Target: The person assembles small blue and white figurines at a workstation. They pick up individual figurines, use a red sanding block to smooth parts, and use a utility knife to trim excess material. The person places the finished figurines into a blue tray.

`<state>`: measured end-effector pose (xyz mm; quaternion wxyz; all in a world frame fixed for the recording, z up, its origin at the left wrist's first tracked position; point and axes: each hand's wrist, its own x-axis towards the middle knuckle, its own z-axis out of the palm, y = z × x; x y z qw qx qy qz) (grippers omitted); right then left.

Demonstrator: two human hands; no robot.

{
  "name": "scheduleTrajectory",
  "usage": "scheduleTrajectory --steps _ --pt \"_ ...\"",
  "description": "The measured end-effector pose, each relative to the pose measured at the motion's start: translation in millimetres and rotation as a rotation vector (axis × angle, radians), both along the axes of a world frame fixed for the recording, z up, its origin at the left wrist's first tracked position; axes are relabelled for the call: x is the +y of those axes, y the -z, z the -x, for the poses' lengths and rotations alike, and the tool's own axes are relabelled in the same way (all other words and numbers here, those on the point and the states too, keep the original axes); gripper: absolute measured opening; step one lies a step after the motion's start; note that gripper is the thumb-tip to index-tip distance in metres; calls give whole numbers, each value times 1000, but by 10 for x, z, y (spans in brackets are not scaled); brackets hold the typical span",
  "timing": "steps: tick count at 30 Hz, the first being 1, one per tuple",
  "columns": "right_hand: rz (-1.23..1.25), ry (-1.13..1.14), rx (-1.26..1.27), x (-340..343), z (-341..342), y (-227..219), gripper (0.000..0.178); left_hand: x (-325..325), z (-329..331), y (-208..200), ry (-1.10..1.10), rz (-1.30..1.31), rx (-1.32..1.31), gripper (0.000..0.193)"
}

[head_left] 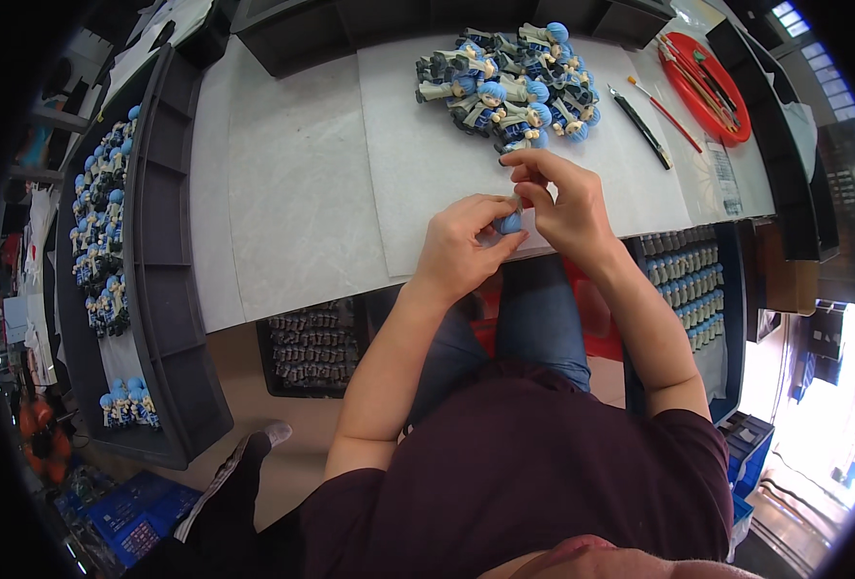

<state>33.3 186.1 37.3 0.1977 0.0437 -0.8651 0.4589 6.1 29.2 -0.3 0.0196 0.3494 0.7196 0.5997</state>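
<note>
Over the table's front edge, my left hand (458, 243) grips a small blue-haired figurine (510, 223) between thumb and fingers, its blue head toward me. My right hand (572, 205) is close against it, thumb and fingers bent together by the figurine's far end. Whatever those fingertips pinch is too small or hidden to make out. Just beyond my hands lies a pile of similar figurines (509, 89) with blue hair, pale coats and dark legs, on a white sheet (398, 183).
Right of the pile lie a dark pen-like tool (641, 127), a thin red brush (665, 114) and a red oval tray (673, 48) of brushes. Grey bins (172, 261) stand left and at the back (350, 29). Below the table are trays of parts, at left (312, 347) and right (688, 289).
</note>
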Motion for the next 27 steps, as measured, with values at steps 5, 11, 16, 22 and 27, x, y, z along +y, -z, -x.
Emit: scheduleTrajectory --steps 5,11,16,22,27 --pt "-100 35 76 49 35 35 31 9 -3 -10 -9 -9 -28 26" --pt "-127 6 97 40 45 70 32 6 -5 3 -10 -10 -35 26" --pt "-145 12 80 18 16 55 33 6 -9 0 -12 -14 -33 25" --pt "-154 30 79 37 33 38 32 16 -2 -2 -11 -46 -32 27" --pt "-101 8 72 -19 9 63 32 19 7 -10 -15 -34 -42 27"
